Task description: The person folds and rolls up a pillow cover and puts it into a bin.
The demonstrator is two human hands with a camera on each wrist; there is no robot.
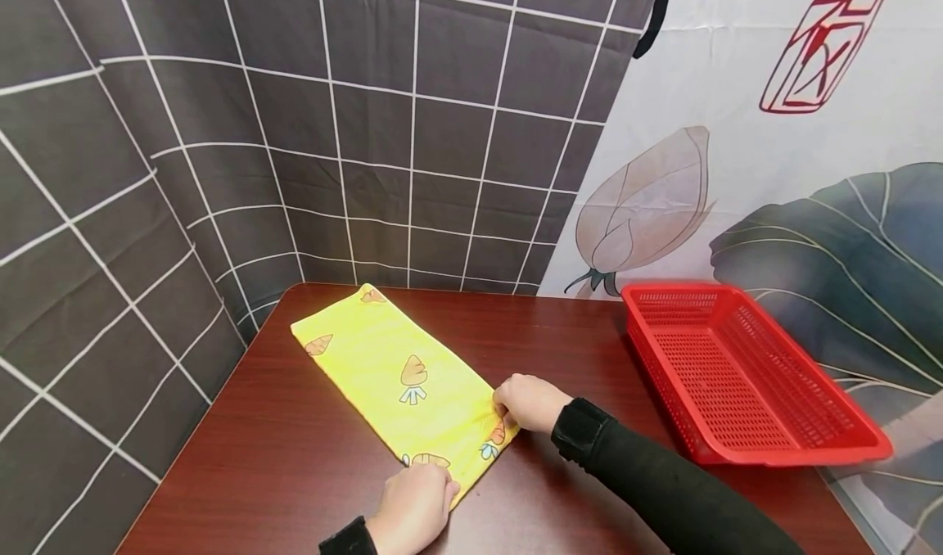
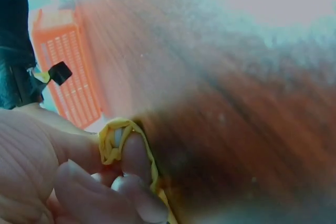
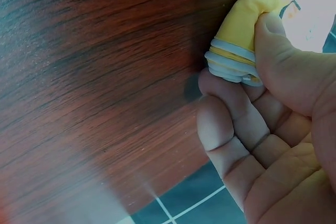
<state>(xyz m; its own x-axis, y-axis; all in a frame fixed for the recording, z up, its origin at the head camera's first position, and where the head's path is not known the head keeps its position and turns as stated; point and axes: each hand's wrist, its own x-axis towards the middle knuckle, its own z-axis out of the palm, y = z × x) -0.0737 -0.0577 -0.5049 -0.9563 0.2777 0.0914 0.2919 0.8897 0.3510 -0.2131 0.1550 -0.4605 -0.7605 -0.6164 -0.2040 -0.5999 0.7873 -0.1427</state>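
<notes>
A folded yellow cloth (image 1: 390, 375) with a carrot-like print lies slantwise on the dark red-brown table in the head view. My left hand (image 1: 416, 502) pinches its near left corner between thumb and fingers. At the near right corner, my right hand (image 1: 532, 403) grips the edge. In the left wrist view the cloth's edge (image 2: 106, 156) curls round between the fingertips of my left hand (image 2: 79, 182). Several stacked layers, yellow and whitish, show where the cloth (image 3: 239, 30) sits between thumb and fingers of my right hand (image 3: 278, 129) in the right wrist view.
A red perforated plastic basket (image 1: 737, 375) stands at the table's right side, beyond my right forearm. Behind the table (image 1: 243, 457) hangs a grey grid-patterned curtain (image 1: 383, 129), joined on the right by a white cloth with plant drawings (image 1: 641, 203).
</notes>
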